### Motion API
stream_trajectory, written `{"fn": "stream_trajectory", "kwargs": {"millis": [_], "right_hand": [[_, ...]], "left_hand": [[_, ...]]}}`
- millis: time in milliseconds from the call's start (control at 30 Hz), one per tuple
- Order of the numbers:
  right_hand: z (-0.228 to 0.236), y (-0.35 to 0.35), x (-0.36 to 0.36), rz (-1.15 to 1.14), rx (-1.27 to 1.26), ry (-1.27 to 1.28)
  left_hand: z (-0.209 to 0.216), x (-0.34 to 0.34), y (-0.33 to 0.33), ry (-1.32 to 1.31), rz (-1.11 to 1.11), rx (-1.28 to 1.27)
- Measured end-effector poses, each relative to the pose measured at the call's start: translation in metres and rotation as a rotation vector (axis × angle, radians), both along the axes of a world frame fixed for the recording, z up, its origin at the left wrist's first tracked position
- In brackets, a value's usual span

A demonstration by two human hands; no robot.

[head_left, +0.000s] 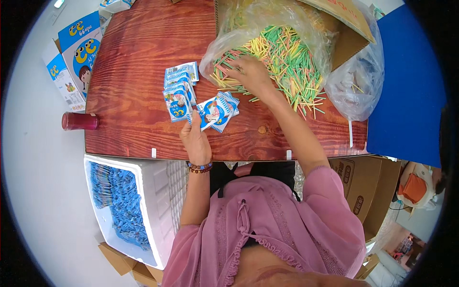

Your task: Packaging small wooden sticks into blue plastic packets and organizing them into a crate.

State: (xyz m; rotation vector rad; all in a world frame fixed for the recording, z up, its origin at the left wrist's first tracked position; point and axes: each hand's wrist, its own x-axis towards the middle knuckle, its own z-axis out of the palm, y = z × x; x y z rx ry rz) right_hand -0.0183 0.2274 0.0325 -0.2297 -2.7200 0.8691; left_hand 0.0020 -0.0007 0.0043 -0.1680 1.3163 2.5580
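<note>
1. Hold the packet [210, 113] as the left hand [195, 138] does now: pinched at its near-left end, with most of its face uncovered. A light grip should be enough; squeezing harder could crumple the wrapper.

2. Keep that packet clear of its neighbours. It overlaps the loose packets [232, 100] to its right, and the fanned stack [179, 91] lies just to its left, so a low sideways drag could scatter either.

3. The right hand [253, 76] is at the left part of the sticks [291, 52], its fingers bent over them. Whether it grips any, I cannot tell. The step looks like picking from this heap, so lift with the fingertips rather than pressing the palm down; such thin sticks probably snap easily.

4. Take sticks that lie on top and roughly side by side; the crossed ones likely snag.

5. Mind the bag [208, 60]: its soft rim stands close beside the fingers and could catch or tip more sticks out.

6. Watch the forearm too. Sticks lie spilled on the table [143, 52] to its right, and a wide sweep could brush them.
</note>
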Motion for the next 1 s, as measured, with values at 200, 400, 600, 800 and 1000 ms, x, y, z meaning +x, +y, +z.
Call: {"fn": "stream_trajectory", "kwargs": {"millis": [200,400,600,800,1000], "right_hand": [[-0.028,-0.012,-0.051,-0.172,0.583,-0.128],[-0.025,-0.016,-0.07,-0.187,0.67,-0.312],[-0.044,-0.018,-0.076,-0.142,0.714,-0.306],[-0.038,-0.006,-0.057,0.009,0.571,-0.229],[0.009,0.01,-0.039,0.098,0.27,-0.398]], "left_hand": [[-0.005,-0.001,-0.007,-0.023,0.004,-0.02],[-0.011,-0.004,-0.013,-0.024,0.004,-0.015],[-0.015,-0.005,-0.014,-0.014,-0.027,0.004],[-0.01,-0.004,-0.013,-0.022,-0.027,0.025],[-0.004,-0.003,-0.007,-0.051,-0.009,0.031]]}}
